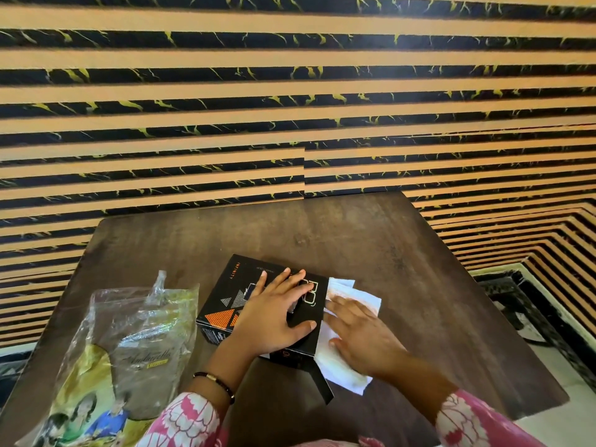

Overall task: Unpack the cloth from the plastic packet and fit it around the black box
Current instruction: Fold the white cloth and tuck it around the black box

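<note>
The black box (254, 304) lies flat near the middle of the dark wooden bench (371, 246), printed with orange and grey dotted triangles and the word INFINITY along its far-left edge. The left hand (274, 314) rests palm-down on the lid — fingers straight and spread, pointing to the far right, thumb reaching toward the box's near-right corner. It curls round nothing; this grip is flat and pressing.

The white cloth (351, 333) lies just right of the box, touching its right side and running from the far-right corner down past the near-right corner. A thin strip of white also shows under the box's near edge. The right hand (364, 337) lies on top of the cloth, fingers extended toward the box wall, thumb on the near part of the fabric; that grip too is open and flat, pinching nothing that can be seen.

A black flap (322, 382) juts out from the box's near side toward the person.

The plastic packet (129, 346) lies at the near left of the bench, well apart from both hands — crumpled, clear at the top, with a printed yellow card inside.

A dark bangle (216, 382) circles the left wrist, and pink-and-white patterned sleeves (187, 421) cover both forearms. Behind the bench stands a wall (290, 91) of tan and black marbled stripes.
</note>
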A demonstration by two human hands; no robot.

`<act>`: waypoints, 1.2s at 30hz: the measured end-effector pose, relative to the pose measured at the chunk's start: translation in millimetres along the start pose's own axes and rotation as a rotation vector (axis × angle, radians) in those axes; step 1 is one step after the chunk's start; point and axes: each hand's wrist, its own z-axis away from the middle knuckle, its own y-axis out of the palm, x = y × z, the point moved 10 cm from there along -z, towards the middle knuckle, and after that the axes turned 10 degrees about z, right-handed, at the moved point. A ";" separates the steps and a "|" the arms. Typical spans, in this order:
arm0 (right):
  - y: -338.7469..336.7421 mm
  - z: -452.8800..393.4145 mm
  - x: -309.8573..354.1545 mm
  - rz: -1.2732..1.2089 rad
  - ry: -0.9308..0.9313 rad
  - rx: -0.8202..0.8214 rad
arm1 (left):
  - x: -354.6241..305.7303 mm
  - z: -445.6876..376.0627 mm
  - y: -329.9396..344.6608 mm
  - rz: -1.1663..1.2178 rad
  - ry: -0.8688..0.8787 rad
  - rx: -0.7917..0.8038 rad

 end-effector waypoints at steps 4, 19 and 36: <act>14.7 -8.4 1.2 0.034 -0.109 0.065 | 0.5 2.3 0.4 -0.014 -0.009 -0.009; 26.5 -29.0 17.2 0.045 -0.078 0.041 | 3.3 3.7 3.7 -0.082 -0.030 0.027; 35.4 -35.6 36.7 -0.079 -0.212 0.213 | 1.6 5.6 9.5 -0.155 -0.005 0.078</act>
